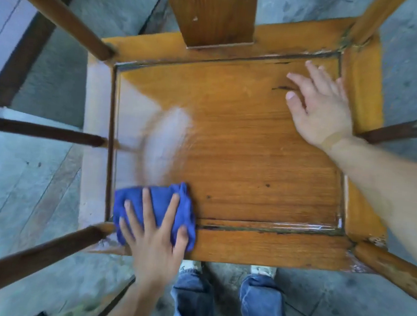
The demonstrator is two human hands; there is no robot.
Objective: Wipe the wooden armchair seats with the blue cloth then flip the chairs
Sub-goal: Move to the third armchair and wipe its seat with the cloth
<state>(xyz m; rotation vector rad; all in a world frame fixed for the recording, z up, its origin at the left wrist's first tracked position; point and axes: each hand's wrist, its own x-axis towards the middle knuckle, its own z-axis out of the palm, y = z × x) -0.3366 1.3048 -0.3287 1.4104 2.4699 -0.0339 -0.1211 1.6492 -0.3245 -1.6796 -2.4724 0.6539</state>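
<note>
I look straight down on a wooden armchair seat point(240, 148), orange-brown with a raised frame around a sunken panel. My left hand point(154, 233) lies flat on the crumpled blue cloth point(159, 199) at the seat's near left corner, fingers spread over it. My right hand point(318, 106) rests open on the far right part of the seat panel, fingers apart, nothing in it. A pale glare patch shows on the left half of the seat. The back splat point(211, 13) rises at the far edge.
Armrest rails and posts point(52, 8) cross the view on the left and more of them point(393, 267) on the right. The concrete floor point(39, 169) surrounds the chair. My legs in jeans point(260, 304) stand close to the seat's front edge.
</note>
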